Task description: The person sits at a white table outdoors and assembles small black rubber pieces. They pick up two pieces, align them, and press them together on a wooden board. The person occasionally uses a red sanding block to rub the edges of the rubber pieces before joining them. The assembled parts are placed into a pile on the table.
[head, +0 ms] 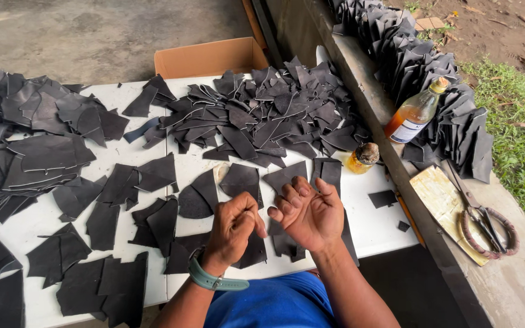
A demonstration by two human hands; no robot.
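Dozens of black leather pieces (256,115), thin, matte and curved at the edges, heaped beyond the hands on a white table (372,225). More of them spread flat and overlapping to the left of the left hand (233,226), some under both hands. Left hand loosely curled, fingertips pinched together, wrist wrapped in a green watch (214,280); held thing too hidden to tell. Right hand (308,212) open, palm up, fingers bent, empty, just beside the left, touching at the fingertips. Ahead of the right hand, a small amber jar (361,158) with a rough lid. Farther right, on a grey concrete ledge (518,285), a tilted glass bottle (415,112) of orange liquid, scissors (478,209) with wrapped handles, a worn pale board (442,200). Beyond the table, a cardboard box (211,58).
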